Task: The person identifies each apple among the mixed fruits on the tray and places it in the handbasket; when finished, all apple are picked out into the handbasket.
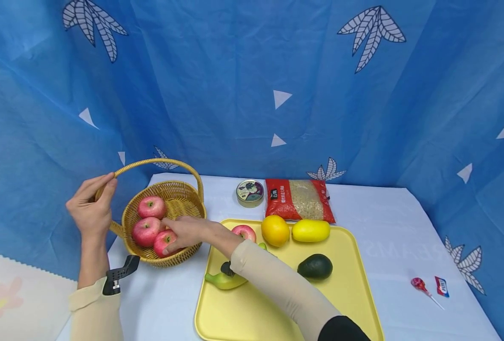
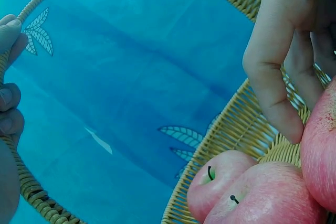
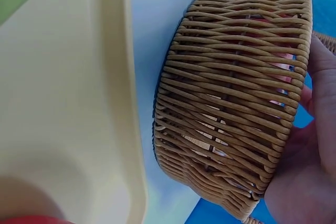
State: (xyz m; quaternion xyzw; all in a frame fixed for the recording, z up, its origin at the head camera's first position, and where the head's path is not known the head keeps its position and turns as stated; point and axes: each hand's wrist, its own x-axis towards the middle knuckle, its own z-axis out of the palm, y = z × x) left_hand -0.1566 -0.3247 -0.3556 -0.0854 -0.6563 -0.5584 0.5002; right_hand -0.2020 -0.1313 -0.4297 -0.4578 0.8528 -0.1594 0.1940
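Observation:
My left hand [image 1: 92, 203] grips the arched handle [image 1: 162, 161] of a wicker basket [image 1: 181, 192], fingers curled round its left side. Three pink-red apples are in the basket: one at the back [image 1: 151, 207], one in the middle [image 1: 146, 232] and one at the front [image 1: 163, 242]. Reaching over the basket's right rim, my right hand [image 1: 188, 232] holds the front apple between thumb and fingers. In the left wrist view, a fingertip meets the side of this apple [image 2: 323, 150]. The right wrist view shows the woven outer wall [image 3: 231, 93], which hides most of the fruit.
A yellow tray [image 1: 337, 308] holds an apple [image 1: 244, 232], an orange [image 1: 275, 230], a yellow oblong fruit [image 1: 311, 230], an avocado [image 1: 315, 266] and a banana [image 1: 226, 281], partly behind my right arm. Behind stand a round tin [image 1: 250, 193] and a red bag [image 1: 298, 199]. A lollipop [image 1: 424, 289] lies right.

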